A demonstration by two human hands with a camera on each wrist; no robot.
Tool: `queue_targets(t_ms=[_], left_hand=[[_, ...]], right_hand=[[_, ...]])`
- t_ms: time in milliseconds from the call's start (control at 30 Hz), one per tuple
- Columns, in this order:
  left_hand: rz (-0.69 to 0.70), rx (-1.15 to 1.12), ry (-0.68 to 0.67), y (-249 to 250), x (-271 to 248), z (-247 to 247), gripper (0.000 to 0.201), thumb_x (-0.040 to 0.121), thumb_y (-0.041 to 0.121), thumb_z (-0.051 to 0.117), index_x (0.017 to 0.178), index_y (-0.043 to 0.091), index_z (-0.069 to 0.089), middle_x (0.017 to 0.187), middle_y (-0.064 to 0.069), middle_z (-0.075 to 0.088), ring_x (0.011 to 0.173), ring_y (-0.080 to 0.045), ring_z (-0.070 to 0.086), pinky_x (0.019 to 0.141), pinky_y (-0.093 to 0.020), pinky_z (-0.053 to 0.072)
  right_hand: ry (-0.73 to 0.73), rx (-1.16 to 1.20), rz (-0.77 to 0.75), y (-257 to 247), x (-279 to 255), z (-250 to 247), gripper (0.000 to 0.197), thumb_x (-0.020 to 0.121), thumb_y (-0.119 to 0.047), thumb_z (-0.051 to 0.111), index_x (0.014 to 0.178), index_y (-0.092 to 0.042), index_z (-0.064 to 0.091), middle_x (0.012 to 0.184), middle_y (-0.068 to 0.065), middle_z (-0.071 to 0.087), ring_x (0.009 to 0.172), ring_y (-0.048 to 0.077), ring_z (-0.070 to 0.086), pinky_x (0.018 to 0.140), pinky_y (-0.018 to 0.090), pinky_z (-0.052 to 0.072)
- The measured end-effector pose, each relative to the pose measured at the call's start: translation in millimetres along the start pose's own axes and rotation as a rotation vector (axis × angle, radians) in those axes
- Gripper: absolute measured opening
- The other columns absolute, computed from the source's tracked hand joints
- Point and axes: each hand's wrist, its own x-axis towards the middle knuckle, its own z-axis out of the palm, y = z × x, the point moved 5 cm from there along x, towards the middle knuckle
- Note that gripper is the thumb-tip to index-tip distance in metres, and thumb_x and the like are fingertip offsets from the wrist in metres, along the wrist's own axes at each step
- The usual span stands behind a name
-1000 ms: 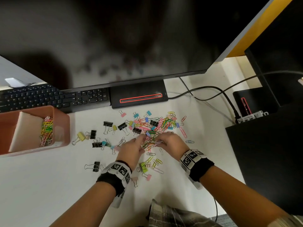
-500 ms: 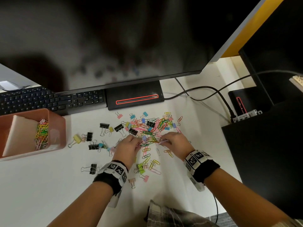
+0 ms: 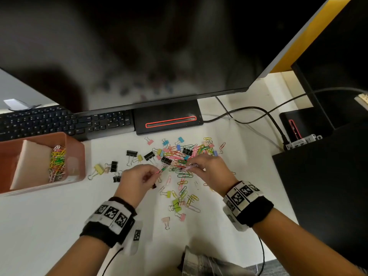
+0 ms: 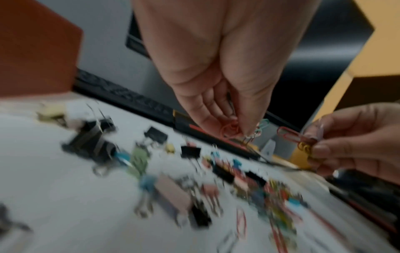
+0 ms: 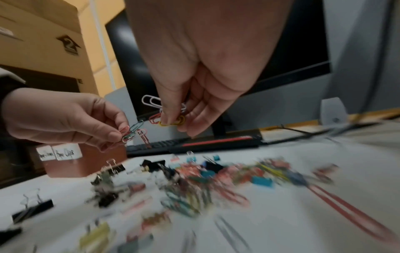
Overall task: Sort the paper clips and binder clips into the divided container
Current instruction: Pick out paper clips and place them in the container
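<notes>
A heap of coloured paper clips (image 3: 185, 156) mixed with binder clips (image 3: 131, 153) lies on the white desk below the monitor. My left hand (image 3: 137, 179) is raised above the desk and pinches a small bunch of paper clips (image 5: 132, 132), green, pink and white. My right hand (image 3: 211, 169) pinches another bunch of paper clips (image 5: 168, 116), white, red and yellow. Both hands hover just over the near side of the heap. The terracotta divided container (image 3: 77, 154) stands at the left, with paper clips (image 3: 57, 162) in its right compartment.
A black keyboard (image 3: 59, 122) and the monitor base (image 3: 169, 118) lie behind the clips. A black box (image 3: 328, 186) fills the right side, with cables (image 3: 258, 112) beside it. Loose binder clips (image 3: 176, 205) lie between my wrists.
Both hands have lifted off the heap, each with a bunch of paper clips pinched, and have drawn slightly apart. The head view has shifted a little.
</notes>
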Motion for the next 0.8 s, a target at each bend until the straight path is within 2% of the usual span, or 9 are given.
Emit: queue_targets(t_ms=[133,200,267,333,400,500,567,633,800], left_hand=[[-0.085,-0.100,0.146,-9.4,-28.1,-74.3,0.008,0.077,0.005,0.071,0.080,0.013,0.071,0.073,0.008,0.070,0.077,-0.004,0.064,0.065,-0.001,0.044],[-0.122,-0.107,0.228,-19.8,-41.2,-115.2,0.007,0.077,0.006,0.070,0.077,0.012,0.071,0.073,0.010,0.071,0.071,0.003,0.063,0.063,0.001,0.042],[-0.174,-0.116,0.319,-33.3,-52.9,-154.9,0.005,0.077,0.009,0.070,0.074,0.013,0.070,0.076,0.024,0.068,0.062,0.011,0.059,0.059,0.002,0.039],[-0.223,-0.098,0.422,-52.2,-59.5,-190.7,0.006,0.077,0.009,0.071,0.073,0.014,0.070,0.065,0.017,0.069,0.058,0.013,0.057,0.057,0.002,0.038],[-0.266,-0.069,0.485,-76.4,-59.3,-215.7,0.013,0.078,0.012,0.071,0.071,0.023,0.068,0.065,0.009,0.070,0.056,0.010,0.057,0.059,-0.004,0.042],[-0.315,-0.060,0.388,-105.9,-47.7,-227.1,0.005,0.081,0.021,0.068,0.083,0.026,0.070,0.084,-0.001,0.073,0.070,-0.005,0.063,0.074,-0.026,0.051],[-0.335,0.069,0.276,-116.4,-42.2,-222.8,0.023,0.086,0.023,0.062,0.107,0.015,0.068,0.104,-0.006,0.071,0.089,-0.014,0.063,0.083,-0.027,0.046],[-0.309,0.057,0.280,-116.9,-41.6,-219.9,0.031,0.087,0.020,0.060,0.117,0.010,0.062,0.113,-0.006,0.067,0.101,-0.017,0.062,0.091,-0.028,0.046],[-0.161,-0.141,0.253,-92.6,-45.9,-181.5,0.013,0.085,0.011,0.062,0.095,0.019,0.067,0.093,0.009,0.069,0.083,-0.001,0.064,0.078,-0.012,0.048]], right_hand=[[0.031,0.064,-0.140,-68.4,32.1,10.5,0.014,0.083,-0.020,0.068,0.095,-0.013,0.071,0.091,0.001,0.071,0.076,-0.004,0.049,0.072,0.006,0.036],[0.010,0.087,-0.213,-109.2,54.4,26.6,0.012,0.083,-0.019,0.067,0.093,-0.014,0.071,0.090,0.000,0.070,0.079,-0.005,0.047,0.074,0.010,0.039],[-0.018,0.094,-0.267,-152.3,77.8,48.6,0.011,0.083,-0.020,0.067,0.092,-0.016,0.071,0.090,0.000,0.070,0.078,0.003,0.055,0.077,0.018,0.043],[-0.036,0.106,-0.300,-193.0,101.8,76.6,0.010,0.083,-0.020,0.066,0.092,-0.018,0.070,0.090,0.001,0.070,0.081,0.014,0.061,0.077,0.026,0.046],[-0.061,0.122,-0.297,-227.8,124.9,106.2,0.011,0.083,-0.019,0.065,0.094,-0.018,0.070,0.090,0.003,0.068,0.081,0.017,0.060,0.077,0.027,0.046],[-0.109,0.120,-0.237,-259.6,151.3,142.8,0.018,0.081,-0.017,0.067,0.099,-0.013,0.069,0.095,0.007,0.068,0.087,0.019,0.061,0.084,0.032,0.049],[-0.190,0.174,-0.133,-264.3,157.5,158.8,0.034,0.081,-0.016,0.068,0.114,-0.011,0.062,0.106,0.010,0.068,0.096,0.020,0.063,0.091,0.034,0.050],[-0.228,0.227,-0.096,-259.7,152.8,161.6,0.045,0.083,-0.020,0.067,0.125,-0.013,0.054,0.117,0.008,0.064,0.101,0.018,0.064,0.093,0.032,0.051],[-0.155,0.157,-0.141,-203.9,104.9,124.3,0.026,0.085,-0.030,0.064,0.110,-0.022,0.062,0.104,-0.005,0.063,0.081,0.009,0.062,0.076,0.020,0.050]])
